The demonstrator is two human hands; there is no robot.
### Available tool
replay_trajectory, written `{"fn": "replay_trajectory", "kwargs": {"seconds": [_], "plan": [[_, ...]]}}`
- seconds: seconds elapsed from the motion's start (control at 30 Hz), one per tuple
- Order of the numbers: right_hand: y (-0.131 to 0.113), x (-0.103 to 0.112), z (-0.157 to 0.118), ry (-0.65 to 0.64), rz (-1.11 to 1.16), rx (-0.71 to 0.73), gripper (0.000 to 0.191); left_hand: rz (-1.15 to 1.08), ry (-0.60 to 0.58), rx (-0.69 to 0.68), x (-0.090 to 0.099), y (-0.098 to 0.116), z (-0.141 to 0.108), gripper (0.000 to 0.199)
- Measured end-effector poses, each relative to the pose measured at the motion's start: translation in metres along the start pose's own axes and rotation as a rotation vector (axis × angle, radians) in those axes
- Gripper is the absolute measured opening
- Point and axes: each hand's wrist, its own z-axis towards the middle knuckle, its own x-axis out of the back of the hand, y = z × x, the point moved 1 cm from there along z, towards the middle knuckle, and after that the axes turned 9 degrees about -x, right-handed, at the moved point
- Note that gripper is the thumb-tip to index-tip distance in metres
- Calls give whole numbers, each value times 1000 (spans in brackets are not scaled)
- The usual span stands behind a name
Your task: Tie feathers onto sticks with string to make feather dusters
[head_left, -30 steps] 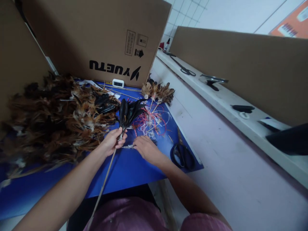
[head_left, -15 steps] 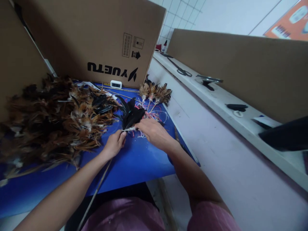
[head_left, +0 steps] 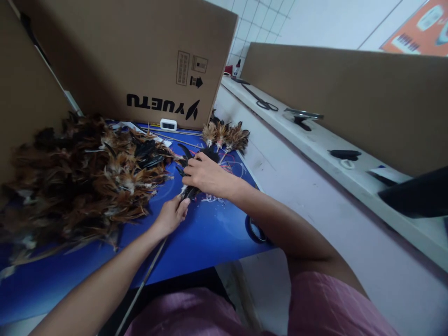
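My left hand [head_left: 171,215] is closed around a thin stick [head_left: 144,283] just below its feathered end. The stick slants down past my forearm toward my lap. Black feathers [head_left: 189,192] spread from the upper end of the stick, with a pale binding at their base. Over these feathers my right hand [head_left: 207,175] lies with its fingers curled round them, hiding most of the bunch. A large heap of brown and black feathers [head_left: 91,182] covers the table to the left. Just beyond my hands lie several small brown feather bundles on sticks [head_left: 234,136].
A blue table [head_left: 206,238] carries scraps of pink and white string. Behind it stands a cardboard box [head_left: 150,51] with a small white digital display [head_left: 168,124] before it. Scissors [head_left: 266,105] lie on the right-hand ledge [head_left: 317,144]. A round dark object [head_left: 255,229] sits under my right forearm.
My right hand has shifted from the pale binding up onto the black feathers and now covers them. My left hand has moved slightly, still gripping the stick. The round dark object has come into view.
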Motion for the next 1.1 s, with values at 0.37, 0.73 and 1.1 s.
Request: {"fn": "replay_trajectory", "kwargs": {"seconds": [0.37, 0.73, 1.1], "plan": [[1, -5, 0, -57, 46, 47, 16, -9, -16, 4, -1, 3, -2, 34], [-14, -13, 7, -105, 71, 72, 14, 17, 19, -6, 1, 4, -1, 31], [-27, -13, -26, 223, 259, -245, 20, 67, 9, -52, 4, 4, -1, 32]]}}
